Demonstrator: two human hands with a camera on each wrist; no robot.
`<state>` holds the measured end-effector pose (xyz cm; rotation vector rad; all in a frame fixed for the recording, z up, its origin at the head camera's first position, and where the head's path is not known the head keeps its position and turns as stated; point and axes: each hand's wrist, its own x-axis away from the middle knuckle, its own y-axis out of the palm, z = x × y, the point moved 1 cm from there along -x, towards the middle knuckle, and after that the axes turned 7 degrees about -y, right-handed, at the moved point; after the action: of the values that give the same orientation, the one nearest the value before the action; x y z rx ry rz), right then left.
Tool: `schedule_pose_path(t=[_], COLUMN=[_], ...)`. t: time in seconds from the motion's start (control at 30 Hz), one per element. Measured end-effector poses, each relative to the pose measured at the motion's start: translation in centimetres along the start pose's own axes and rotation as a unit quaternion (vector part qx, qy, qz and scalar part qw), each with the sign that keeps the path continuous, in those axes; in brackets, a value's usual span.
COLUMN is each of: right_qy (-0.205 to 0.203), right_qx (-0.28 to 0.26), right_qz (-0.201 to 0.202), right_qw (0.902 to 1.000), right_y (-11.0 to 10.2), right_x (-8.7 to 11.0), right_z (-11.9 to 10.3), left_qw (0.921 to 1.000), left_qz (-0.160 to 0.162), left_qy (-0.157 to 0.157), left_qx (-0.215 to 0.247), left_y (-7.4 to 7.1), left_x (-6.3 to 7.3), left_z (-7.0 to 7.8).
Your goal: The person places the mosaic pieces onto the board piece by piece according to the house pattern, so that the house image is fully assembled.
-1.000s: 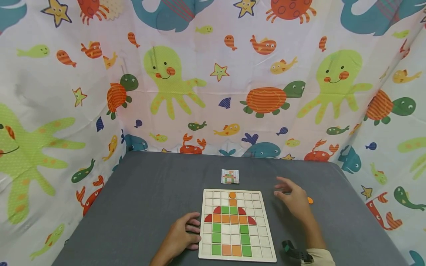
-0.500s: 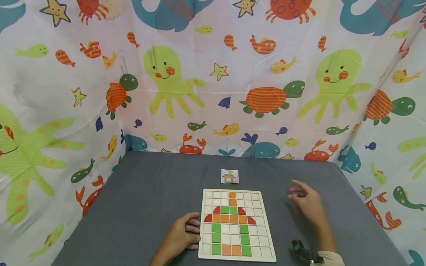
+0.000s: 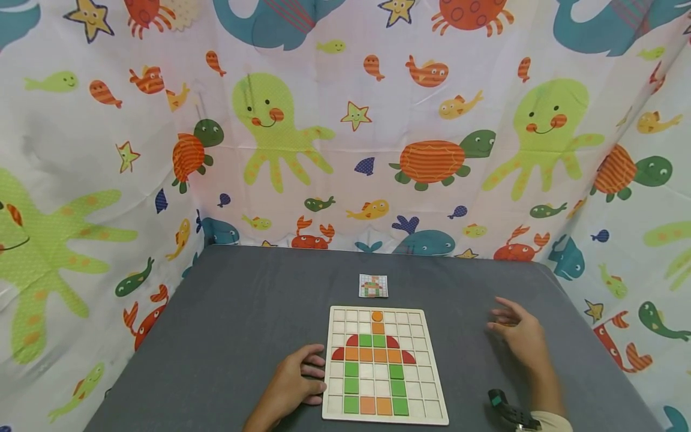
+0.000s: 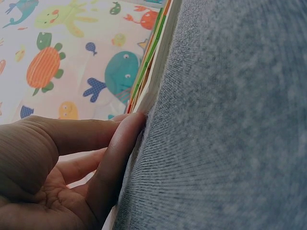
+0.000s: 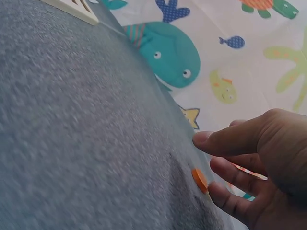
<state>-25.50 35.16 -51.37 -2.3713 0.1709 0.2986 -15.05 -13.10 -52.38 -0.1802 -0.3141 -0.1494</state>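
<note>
A square-gridded wooden board (image 3: 426,384) lies on the grey table, with green, orange and red flat pieces set in its cells. A round orange piece (image 3: 376,316) sits in its top row. My left hand (image 3: 288,384) rests beside the board's left edge, thumb and fingertips touching that edge in the left wrist view. To the right of the board, my right hand (image 3: 520,336) hovers over the table with fingers loosely bent and apart. An orange disc (image 5: 200,180) lies on the cloth right by its fingertips; in the head view the hand mostly covers it.
A small printed card (image 3: 373,286) with a coloured grid pattern lies behind the board. Grey cloth (image 3: 259,300) covers the table. A curtain (image 3: 335,150) printed with sea animals hangs behind and at both sides. A dark band (image 3: 513,414) is on the right wrist.
My right hand has moved rightward, away from the board and over the orange disc, which showed beside the wrist a second ago. The left hand and the board have stayed put.
</note>
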Motion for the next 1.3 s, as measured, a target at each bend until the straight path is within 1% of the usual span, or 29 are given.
schedule_pose_path(t=[0.17,0.4,0.6,0.8,0.87,1.0,1.13,1.2,1.3], right_qy=[0.02,0.048,0.07,0.054,0.05,0.054,0.057,0.054,0.033], right_qx=[0.015,0.03,0.034,0.072,0.082,0.082,0.081,0.082,0.09], right_qz=[-0.003,-0.026,-0.024,0.0,0.001,-0.008,-0.008,-0.003,-0.001], right_qw=[0.9997,0.9981,0.9967,0.9959,0.9954,0.9951,0.995,0.9951,0.9954], right_y=[-0.4,-0.7,-0.7,-0.6,-0.6,-0.6,-0.4,-0.3,0.0], right_x=[0.1,0.4,0.3,0.1,0.2,0.2,0.2,0.2,0.1], right_z=[0.5,0.5,0.5,1.3,1.4,1.6,1.5,1.4,1.1], left_qw=[1.0,1.0,0.9999,0.9999,0.9999,0.9999,1.0,1.0,1.0], left_qz=[-0.001,-0.005,-0.006,-0.005,-0.006,-0.006,-0.004,-0.004,-0.003], left_qy=[-0.003,0.003,0.008,0.008,0.009,0.008,0.006,0.004,0.004], left_qx=[0.002,0.006,0.008,0.008,0.008,0.008,0.006,0.006,0.006], left_y=[0.0,0.0,0.0,0.0,0.0,0.0,0.0,-0.1,-0.1], left_x=[0.0,0.1,0.1,0.2,0.2,0.1,0.0,0.1,0.2], left_z=[0.1,0.0,0.0,0.0,0.0,0.0,-0.1,0.0,0.0])
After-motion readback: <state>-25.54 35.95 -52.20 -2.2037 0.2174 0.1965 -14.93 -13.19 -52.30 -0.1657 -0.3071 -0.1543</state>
